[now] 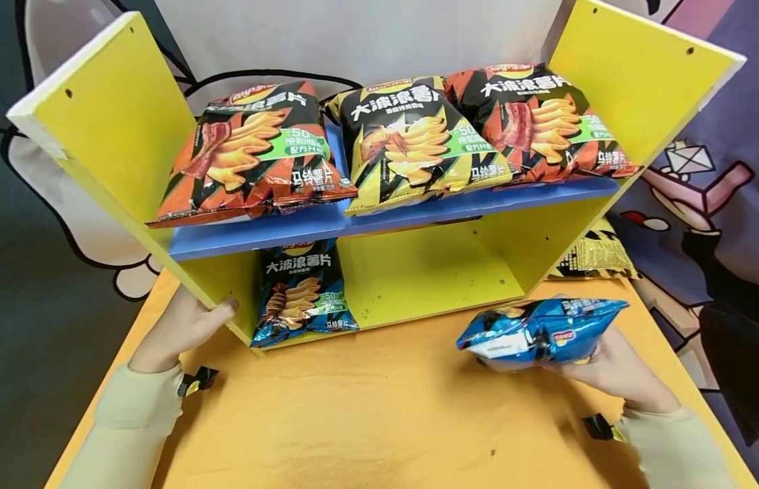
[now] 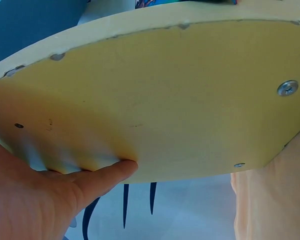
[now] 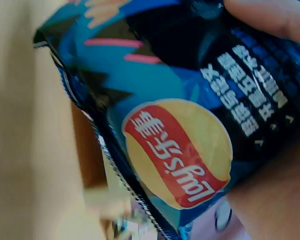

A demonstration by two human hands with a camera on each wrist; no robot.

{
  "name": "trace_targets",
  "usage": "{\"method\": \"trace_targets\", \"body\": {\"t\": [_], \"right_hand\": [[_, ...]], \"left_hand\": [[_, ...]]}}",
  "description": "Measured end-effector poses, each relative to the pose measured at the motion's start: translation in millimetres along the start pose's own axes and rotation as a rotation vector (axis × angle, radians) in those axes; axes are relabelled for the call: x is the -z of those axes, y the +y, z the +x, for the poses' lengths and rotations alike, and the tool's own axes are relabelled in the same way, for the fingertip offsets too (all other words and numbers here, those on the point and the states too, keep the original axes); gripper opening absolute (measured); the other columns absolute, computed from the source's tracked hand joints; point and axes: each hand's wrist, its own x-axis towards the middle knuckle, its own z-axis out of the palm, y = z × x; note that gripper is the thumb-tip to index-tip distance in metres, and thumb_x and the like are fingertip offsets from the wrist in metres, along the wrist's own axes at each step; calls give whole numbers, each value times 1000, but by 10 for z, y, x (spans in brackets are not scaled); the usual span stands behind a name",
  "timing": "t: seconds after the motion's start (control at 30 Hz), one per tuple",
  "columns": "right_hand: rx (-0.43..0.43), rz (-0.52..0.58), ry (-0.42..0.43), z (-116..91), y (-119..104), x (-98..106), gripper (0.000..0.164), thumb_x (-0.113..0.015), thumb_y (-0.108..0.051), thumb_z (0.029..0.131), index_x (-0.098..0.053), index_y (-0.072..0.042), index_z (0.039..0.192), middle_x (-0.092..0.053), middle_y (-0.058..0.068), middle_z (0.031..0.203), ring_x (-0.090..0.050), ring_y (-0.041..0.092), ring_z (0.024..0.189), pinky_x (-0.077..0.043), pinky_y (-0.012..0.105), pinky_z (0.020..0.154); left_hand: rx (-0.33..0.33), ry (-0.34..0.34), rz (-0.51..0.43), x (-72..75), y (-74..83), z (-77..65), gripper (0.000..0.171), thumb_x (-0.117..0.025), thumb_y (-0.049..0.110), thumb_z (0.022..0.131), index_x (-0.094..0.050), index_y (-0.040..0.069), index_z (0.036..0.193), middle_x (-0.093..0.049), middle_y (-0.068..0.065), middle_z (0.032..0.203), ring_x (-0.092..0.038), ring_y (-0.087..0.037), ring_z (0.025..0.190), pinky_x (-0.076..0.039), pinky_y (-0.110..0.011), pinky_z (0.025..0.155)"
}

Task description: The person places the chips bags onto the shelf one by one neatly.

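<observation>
Grip positions.
Left hand (image 1: 186,326) grips the shelf (image 1: 119,102) side, fingers against its outer face; right hand (image 1: 611,363) pinches the blue chip packet (image 1: 547,333) between thumb and fingers above the tabletop (image 1: 355,414).

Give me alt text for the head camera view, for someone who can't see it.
A person's right grip holds a blue chip bag over an orange table, near a yellow shelf unit; the left grip touches the unit's left side. The blue upper shelf carries a yellow bag between two red bags; another blue bag stands at lower left.
</observation>
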Motion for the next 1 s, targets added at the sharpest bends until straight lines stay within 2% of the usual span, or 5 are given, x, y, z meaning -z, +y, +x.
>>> {"method": "trace_targets", "body": {"t": [0.13, 0.4, 0.53, 0.67, 1.0], "right_hand": [[190, 165, -83, 175, -53, -198, 75, -73, 29, 63, -48, 14, 133, -61, 12, 123, -61, 15, 106, -50, 20, 90], [460, -95, 21, 357, -294, -521, 65, -91, -19, 79, -63, 13, 127, -59, 23, 125, -55, 20, 121, -42, 20, 105], [539, -218, 45, 420, -350, -664, 29, -61, -13, 104, -67, 8, 123, -60, 25, 121, -56, 28, 122, -42, 22, 110], [678, -433, 100, 486, -327, -807, 45, -27, 4, 108, -71, 2, 118, -63, 26, 118, -60, 39, 118, -41, 30, 115], [860, -677, 101, 523, -188, -1066, 32, -55, -29, 108, -72, -4, 118, -68, 25, 119, -65, 40, 111, -40, 49, 118]], "left_hand": [[4, -10, 7, 4, 3, 2, 47, -53, -22, 76, -44, -10, 121, -44, -5, 91, -47, -12, 79, -36, -24, 71], [11, -11, 15, -2, -2, 9, 42, -54, -22, 76, -45, -8, 116, -44, -3, 88, -46, -12, 76, -37, -25, 68], [19, 10, -3, -8, -6, 3, 47, -54, -22, 75, -45, -9, 119, -44, -5, 88, -46, -13, 76, -35, -25, 69], [17, 13, 1, -7, -8, -2, 48, -54, -21, 75, -46, -8, 120, -44, -5, 88, -46, -13, 76, -35, -24, 69], [16, 20, -4, -11, -12, -3, 42, -54, -21, 75, -49, -8, 115, -47, -4, 87, -48, -13, 74, -36, -25, 66]]}}
